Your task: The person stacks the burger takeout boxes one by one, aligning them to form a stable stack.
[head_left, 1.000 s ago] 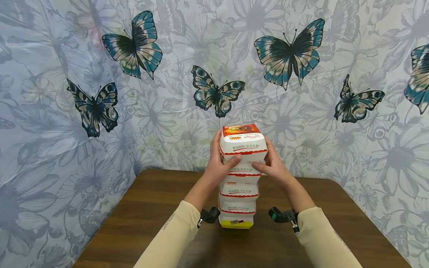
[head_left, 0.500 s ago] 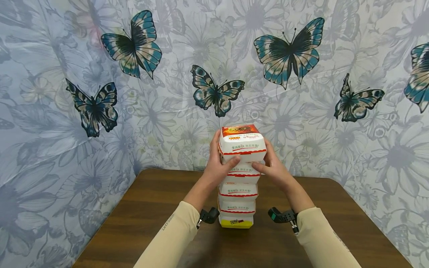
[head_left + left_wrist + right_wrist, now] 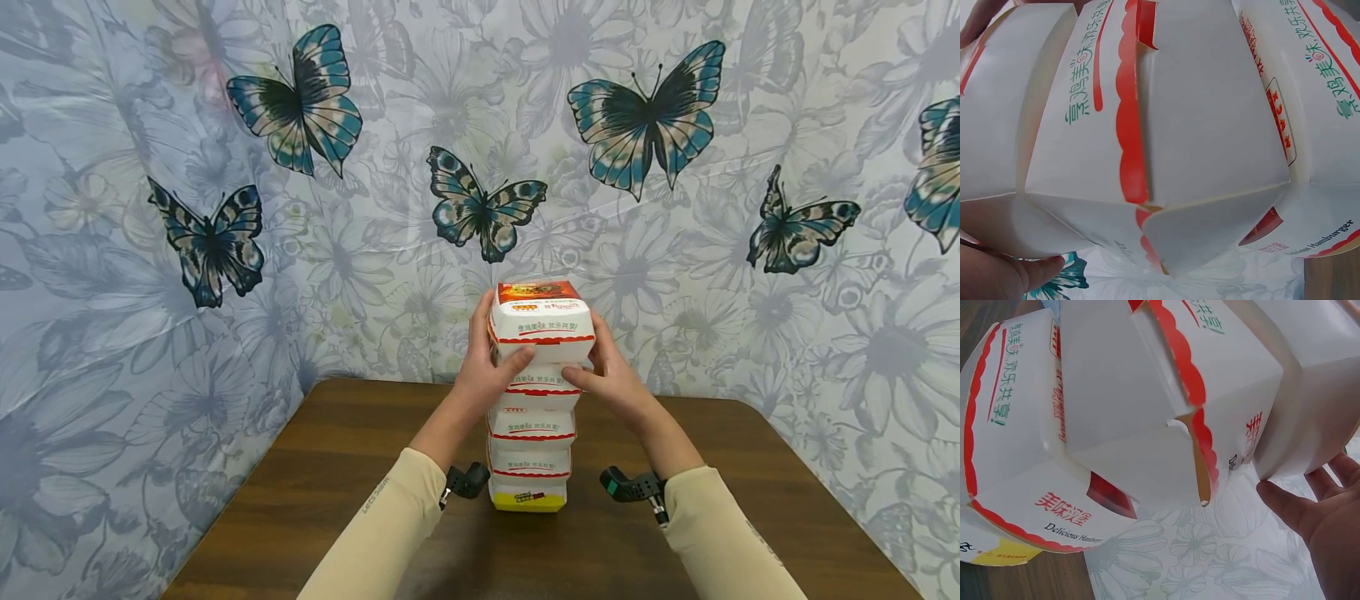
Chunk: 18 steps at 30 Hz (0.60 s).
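Observation:
A tall stack of white paper burger boxes with red scalloped edges stands on the table. The top burger box (image 3: 543,329) has a burger picture on its lid and sits slightly askew over the second box (image 3: 540,398). My left hand (image 3: 486,362) holds the top box from the left, thumb on its front. From the right, my right hand (image 3: 617,375) holds it with the thumb low at the front corner. Its fingers also show at the box in the right wrist view (image 3: 1329,515). A yellow band (image 3: 528,502) marks the stack's base. Far-side fingertips are hidden.
The dark wooden table (image 3: 360,467) extends to both sides of the stack. Behind it hangs a floral backdrop (image 3: 405,317) with butterflies. Black wrist cameras sit on both forearms, close to the stack's lower part.
The top box and both hands have shifted very slightly left, and the box sits a touch lower. Both hands keep their hold; the lower boxes stay nearly still.

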{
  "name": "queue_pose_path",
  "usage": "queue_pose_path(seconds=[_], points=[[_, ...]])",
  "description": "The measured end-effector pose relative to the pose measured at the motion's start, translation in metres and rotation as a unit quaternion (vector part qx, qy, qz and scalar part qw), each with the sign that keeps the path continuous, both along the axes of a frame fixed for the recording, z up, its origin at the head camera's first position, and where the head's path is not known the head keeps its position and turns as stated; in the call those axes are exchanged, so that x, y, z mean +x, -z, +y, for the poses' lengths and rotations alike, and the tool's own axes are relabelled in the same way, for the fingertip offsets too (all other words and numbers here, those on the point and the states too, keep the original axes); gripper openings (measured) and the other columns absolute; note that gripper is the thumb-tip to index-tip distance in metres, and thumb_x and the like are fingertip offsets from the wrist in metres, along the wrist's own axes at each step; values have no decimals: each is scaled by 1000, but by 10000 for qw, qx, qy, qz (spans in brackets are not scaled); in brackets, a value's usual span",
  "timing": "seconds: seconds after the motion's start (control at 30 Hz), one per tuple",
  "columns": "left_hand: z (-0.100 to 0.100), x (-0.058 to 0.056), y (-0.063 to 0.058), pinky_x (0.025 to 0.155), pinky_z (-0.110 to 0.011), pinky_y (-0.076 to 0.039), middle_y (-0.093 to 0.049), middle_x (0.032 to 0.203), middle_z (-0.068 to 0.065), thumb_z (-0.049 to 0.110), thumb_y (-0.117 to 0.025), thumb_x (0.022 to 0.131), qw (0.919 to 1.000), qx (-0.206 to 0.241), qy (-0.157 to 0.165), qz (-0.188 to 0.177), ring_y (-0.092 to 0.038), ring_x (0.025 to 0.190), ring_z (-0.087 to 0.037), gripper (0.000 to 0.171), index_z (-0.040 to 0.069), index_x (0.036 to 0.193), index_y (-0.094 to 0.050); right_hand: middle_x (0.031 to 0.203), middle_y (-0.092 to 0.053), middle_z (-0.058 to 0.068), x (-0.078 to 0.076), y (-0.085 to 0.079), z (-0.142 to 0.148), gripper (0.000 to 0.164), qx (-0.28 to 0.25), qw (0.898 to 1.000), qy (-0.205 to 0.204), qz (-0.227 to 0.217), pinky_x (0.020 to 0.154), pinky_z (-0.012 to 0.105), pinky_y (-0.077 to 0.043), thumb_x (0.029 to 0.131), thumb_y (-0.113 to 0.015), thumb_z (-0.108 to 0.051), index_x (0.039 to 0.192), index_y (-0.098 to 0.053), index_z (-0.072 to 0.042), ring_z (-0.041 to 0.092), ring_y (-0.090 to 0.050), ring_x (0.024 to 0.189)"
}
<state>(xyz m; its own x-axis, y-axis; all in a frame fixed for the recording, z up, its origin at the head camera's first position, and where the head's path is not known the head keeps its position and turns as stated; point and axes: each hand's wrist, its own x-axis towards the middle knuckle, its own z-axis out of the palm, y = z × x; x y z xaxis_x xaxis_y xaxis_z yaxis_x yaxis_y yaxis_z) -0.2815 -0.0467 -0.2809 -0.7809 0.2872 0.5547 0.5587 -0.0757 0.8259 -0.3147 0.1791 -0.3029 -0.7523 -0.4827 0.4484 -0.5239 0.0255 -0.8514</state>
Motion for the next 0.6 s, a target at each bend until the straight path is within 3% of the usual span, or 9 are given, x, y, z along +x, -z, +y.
queue_pose_path(seconds=[0.17,0.27,0.4,0.6], points=[[-1,-3,2,93,-28,-47,-29,147,-13,41,-63,90,9999,60,100,34,-49,120,-18,98,20,154,8,148,-30,3,0,0,0,84,14,10000,73,35,98,46,-42,92,-58,-11,151,-5,-38,23,-30,134],[-1,-12,8,93,-28,-47,-31,146,-13,41,-64,90,9997,124,185,109,-50,118,-18,98,20,154,8,149,-28,2,0,1,0,84,10,9999,100,46,99,49,-41,91,-58,-11,151,-5,-38,23,-28,135],[-1,-26,19,95,-31,-46,-30,147,-9,47,-64,88,9996,138,153,170,-47,122,-20,98,28,154,7,150,-27,1,-1,1,1,85,3,9999,133,32,99,50,-40,91,-58,-10,151,-5,-39,23,-27,136],[1,-30,23,101,-43,-43,-26,150,-1,65,-64,79,9999,109,-66,100,-37,133,-22,101,40,151,2,148,-29,2,-1,1,1,85,-38,9999,106,35,95,44,-45,91,-58,-10,151,-6,-38,23,-32,132]])
